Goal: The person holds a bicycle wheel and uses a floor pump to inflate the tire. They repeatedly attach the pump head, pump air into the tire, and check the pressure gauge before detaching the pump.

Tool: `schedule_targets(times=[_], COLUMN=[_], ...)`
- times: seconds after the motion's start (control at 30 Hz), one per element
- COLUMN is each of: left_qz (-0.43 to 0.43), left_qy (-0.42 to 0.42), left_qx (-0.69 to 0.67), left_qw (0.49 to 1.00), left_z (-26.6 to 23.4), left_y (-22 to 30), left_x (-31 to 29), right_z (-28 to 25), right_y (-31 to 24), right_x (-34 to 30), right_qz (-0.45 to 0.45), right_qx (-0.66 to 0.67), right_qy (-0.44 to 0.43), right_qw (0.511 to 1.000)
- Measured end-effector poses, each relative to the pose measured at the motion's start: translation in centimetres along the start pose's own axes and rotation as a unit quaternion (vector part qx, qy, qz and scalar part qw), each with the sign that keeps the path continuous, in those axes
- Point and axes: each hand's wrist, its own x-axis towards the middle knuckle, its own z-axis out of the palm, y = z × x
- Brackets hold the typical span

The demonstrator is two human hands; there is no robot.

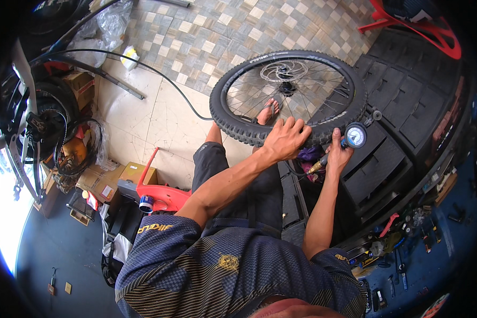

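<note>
A bicycle wheel (222, 123) with a knobbly black tyre, thin spokes and a disc brake rotor (285, 71) is tilted in front of me, above my legs. My left hand (287, 139) is closed over the tyre's near edge, fingers curled on the tread. Just right of it, my right hand (338, 155) grips a tyre inflator, its round dial gauge (355, 135) facing up and a brass fitting (315, 168) below the fist. A black hose (167, 79) curves from the upper left to the wheel's left side; where it ends is hidden behind the tyre.
Black drawer units (387, 100) stand close on the right, with hand tools (400, 265) on the blue surface below them. A red plastic stool (167, 196) is left of my legs. Cardboard boxes (103, 183), a metal tube (114, 82) and a bicycle frame (24, 79) lie farther left.
</note>
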Motion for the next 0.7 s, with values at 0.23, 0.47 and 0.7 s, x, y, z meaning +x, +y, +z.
schedule_targets(times=[0.23,0.47,0.7], left_qz=[-0.002,-0.003,-0.003], left_qy=[0.002,-0.008,-0.017], left_qx=[0.006,0.006,-0.003], left_qw=[1.0,1.0,1.0], left_z=[0.21,0.0,0.0], left_y=[0.0,-0.02,-0.07], left_x=[-0.02,0.0,-0.03], right_z=[0.45,0.02,-0.15], right_y=[-0.08,0.13,0.31], right_x=[-0.21,0.09,0.0], right_qz=[-0.021,0.004,0.005], right_qx=[0.009,-0.001,-0.007], right_qy=[0.02,0.007,0.003], right_qw=[1.0,1.0,1.0])
